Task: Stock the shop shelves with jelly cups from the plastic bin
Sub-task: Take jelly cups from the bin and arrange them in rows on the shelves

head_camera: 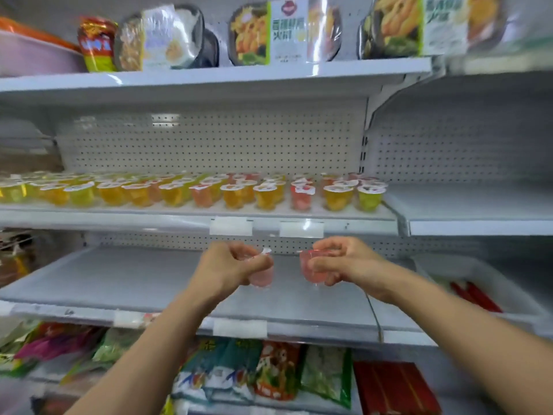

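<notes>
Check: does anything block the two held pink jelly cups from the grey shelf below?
Nothing visible does. The left hand holds one pink plastic jelly cup and the right hand a second pink cup, both over the bare grey metal shelf; the yellow and orange cup rows stand one shelf higher.

a pink jelly cup (263,277) with a white lid sits roughly upright in the left hand (230,266), a second pink cup (311,269) in the right hand (344,260), both above the grey shelf (119,280). rows of yellow, orange and pink cups (233,194) stand on the upper shelf (179,218).
</notes>
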Available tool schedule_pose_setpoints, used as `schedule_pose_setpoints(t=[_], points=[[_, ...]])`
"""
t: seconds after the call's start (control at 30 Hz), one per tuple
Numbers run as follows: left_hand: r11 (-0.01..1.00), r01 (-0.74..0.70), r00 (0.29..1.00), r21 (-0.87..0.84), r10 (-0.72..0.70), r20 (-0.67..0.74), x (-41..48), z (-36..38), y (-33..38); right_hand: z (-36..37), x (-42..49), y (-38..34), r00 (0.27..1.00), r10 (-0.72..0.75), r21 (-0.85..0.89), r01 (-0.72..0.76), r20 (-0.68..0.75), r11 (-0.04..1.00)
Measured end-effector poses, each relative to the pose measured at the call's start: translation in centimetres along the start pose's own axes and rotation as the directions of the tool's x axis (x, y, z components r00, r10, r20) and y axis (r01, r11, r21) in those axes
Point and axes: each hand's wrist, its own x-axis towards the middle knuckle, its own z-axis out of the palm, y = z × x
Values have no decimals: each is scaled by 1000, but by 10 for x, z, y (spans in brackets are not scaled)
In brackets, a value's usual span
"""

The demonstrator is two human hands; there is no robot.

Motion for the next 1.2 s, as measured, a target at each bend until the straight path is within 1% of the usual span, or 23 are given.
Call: schedule_pose_setpoints(t=[0.17, 0.33, 0.5, 0.57, 0.7, 0.77, 0.9, 1.0, 1.1, 1.2], points=[[995, -96, 993, -18, 97, 65, 23, 54, 78, -89, -5, -6, 987, -43, -7, 42, -157, 999], [977, -210, 974, 32, 206, 90, 68, 84, 141, -154, 22, -15, 946, -95, -32, 89, -311, 995], [968, -248, 960, 25, 242, 143, 130, 109, 171, -200, 63, -25, 906, -128, -77, 106, -403, 991], [966, -257, 957, 35, 249, 151, 157, 121, 177, -215, 80, -25, 898, -130, -121, 87, -420, 989], [957, -270, 955, 109, 251, 158, 206, 146, 184, -240, 119, -17, 871, -123, -212, 22, -476, 977], [949, -284, 953, 136, 264, 149, 225, 157, 186, -252, 140, -10, 865, -129, -265, -4, -484, 964], [952, -265, 960, 153, 244, 141, 249, 172, 188, -267, 183, 9, 900, -113, -402, -73, -422, 913], [959, -237, 967, 153, 218, 133, 259, 179, 189, -275, 214, 20, 907, -94, -434, -103, -410, 895], [955, -251, 966, 161, 237, 102, 266, 185, 192, -280, 238, 20, 915, -104, -493, -111, -389, 863], [957, -240, 970, 162, 231, 73, 273, 190, 196, -283, 254, 19, 905, -102, -503, -134, -413, 854]])
